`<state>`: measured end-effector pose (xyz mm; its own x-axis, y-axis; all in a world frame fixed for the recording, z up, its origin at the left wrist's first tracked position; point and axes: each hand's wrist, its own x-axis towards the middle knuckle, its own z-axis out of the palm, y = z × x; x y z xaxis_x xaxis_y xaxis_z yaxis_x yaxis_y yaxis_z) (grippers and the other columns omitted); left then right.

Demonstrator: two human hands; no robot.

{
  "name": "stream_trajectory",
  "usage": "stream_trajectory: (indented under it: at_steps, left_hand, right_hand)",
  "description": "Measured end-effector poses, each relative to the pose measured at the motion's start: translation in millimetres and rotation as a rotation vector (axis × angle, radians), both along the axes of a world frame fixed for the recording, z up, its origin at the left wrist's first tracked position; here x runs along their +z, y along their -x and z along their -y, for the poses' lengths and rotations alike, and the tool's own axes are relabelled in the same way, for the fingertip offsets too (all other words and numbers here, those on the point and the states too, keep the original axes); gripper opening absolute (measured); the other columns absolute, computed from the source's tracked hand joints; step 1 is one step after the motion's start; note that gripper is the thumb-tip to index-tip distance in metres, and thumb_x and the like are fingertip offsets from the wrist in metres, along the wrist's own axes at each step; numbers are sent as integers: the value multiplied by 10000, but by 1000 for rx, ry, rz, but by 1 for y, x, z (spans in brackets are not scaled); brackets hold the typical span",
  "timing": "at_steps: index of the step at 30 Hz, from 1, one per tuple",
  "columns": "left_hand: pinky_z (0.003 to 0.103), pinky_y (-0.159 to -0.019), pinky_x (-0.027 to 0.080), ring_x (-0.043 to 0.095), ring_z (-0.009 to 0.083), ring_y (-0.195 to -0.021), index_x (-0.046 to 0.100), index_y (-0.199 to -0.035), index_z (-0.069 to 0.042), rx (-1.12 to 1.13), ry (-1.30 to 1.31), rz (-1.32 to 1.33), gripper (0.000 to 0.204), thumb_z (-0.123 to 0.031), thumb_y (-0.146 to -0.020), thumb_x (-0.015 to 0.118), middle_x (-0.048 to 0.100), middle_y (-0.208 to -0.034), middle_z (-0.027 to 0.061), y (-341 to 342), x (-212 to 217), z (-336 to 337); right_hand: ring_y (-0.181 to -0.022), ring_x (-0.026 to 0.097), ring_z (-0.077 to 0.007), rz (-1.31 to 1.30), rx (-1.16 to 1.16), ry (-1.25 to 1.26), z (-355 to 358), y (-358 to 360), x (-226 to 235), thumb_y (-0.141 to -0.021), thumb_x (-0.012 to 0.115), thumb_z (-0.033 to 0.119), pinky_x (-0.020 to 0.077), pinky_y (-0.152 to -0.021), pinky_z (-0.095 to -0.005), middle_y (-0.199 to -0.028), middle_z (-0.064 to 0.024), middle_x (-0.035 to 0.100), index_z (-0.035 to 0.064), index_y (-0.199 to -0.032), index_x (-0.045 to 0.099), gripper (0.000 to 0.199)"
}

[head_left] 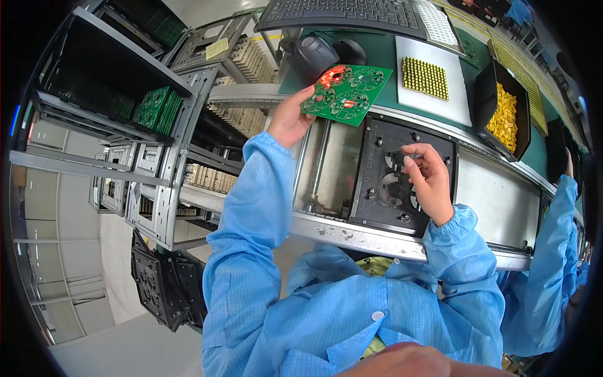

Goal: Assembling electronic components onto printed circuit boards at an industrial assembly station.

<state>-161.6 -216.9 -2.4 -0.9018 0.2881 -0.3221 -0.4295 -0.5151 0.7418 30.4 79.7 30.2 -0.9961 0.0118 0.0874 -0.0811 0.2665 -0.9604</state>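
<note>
We held the green circuit board [370, 89] by its left edge, our left hand [291, 120] pinching it between thumb and fingers, just in front of the black scanner-like device [312, 56], whose red glow seemed to fall on the board's upper left part. We could not tell whether board and device touched. To manage this well, we judged, we needed a steady wrist, a grip confined to the rim so that no fingertip shaded the lit patch or pressed on the circuitry, and a slight tilt only if the light missed its mark. Our right hand [432, 182] hung over the black fixture plate [375, 164], fingers half curled and thumb near the forefinger; whether they pinched something small, we could not tell. It was best clear of the beam.
</note>
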Motion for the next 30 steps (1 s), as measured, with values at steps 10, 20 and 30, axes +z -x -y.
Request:
stream_trajectory:
  at_steps: [10, 20, 30]
  left_hand:
    - [305, -908, 582, 698, 150, -1057, 590, -1360, -58, -386, 32, -106, 361, -99, -1002, 607, 699, -1211, 62, -30, 27, -4]
    - [333, -953, 602, 708, 188, -1099, 556, -1356, -18, -307, -93, -131, 400, -32, -960, 606, 688, -1264, 114, -33, 24, -3]
    - [216, -711, 627, 732, 138, -905, 632, -1191, -22, -189, -205, -24, 232, -59, -962, 640, 735, -1120, 91, -22, 15, 7]
  right_hand:
    - [-872, 629, -74, -95, 56, -66, 2, -2, 1, -1004, 625, 17, 521, -727, -219, -1186, -34, 589, 0, -1203, 642, 200]
    - [-842, 650, -111, -158, 57, -194, 6, -5, 14, -975, 641, -3, 529, -707, -237, -1151, -67, 632, 16, -1158, 673, 186]
    - [-838, 641, -136, -189, 75, -253, 9, -7, 17, -953, 663, -7, 521, -695, -243, -1115, -73, 647, 34, -1126, 695, 181]
